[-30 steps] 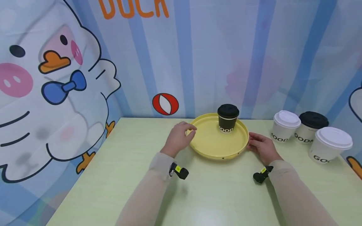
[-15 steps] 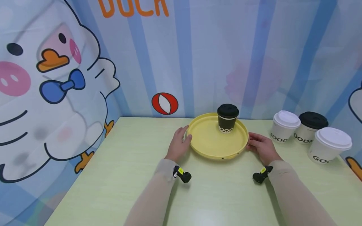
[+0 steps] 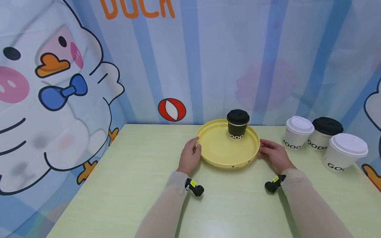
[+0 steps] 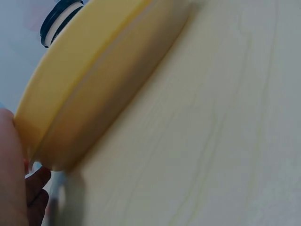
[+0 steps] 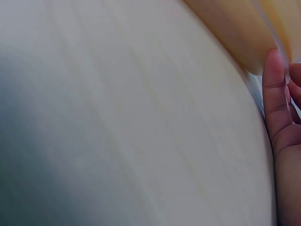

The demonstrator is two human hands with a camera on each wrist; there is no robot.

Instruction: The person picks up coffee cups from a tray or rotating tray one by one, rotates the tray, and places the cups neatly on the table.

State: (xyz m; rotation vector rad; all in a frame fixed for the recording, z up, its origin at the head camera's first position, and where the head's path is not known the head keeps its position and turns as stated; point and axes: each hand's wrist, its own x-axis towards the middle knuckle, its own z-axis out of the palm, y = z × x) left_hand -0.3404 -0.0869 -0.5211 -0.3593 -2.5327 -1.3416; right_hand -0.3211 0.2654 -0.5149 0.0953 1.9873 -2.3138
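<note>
A round yellow tray (image 3: 229, 152) with a raised rim lies toward the back of the table in the head view. On it, near its back right, stands a black paper cup (image 3: 237, 125) with a black lid. My left hand (image 3: 190, 157) holds the tray's left rim; in the left wrist view its fingertips (image 4: 40, 181) show just below the edge. At the opposite side, my right hand (image 3: 275, 155) grips the right rim, with a digit (image 5: 275, 80) against the tray's outer side in the right wrist view. Part of each hand's contact is hidden.
To the right of the right hand stand a white-lidded cup (image 3: 298, 134), a black-lidded white cup (image 3: 321, 140) and a larger white-lidded cup (image 3: 342, 157). A printed cloth backdrop (image 3: 220, 66) rises behind the pale green table (image 3: 143, 165).
My left hand has come down from above the tray's left edge and taken hold of the rim. The right hand has stayed at the right rim. Tray and cups look unmoved.
</note>
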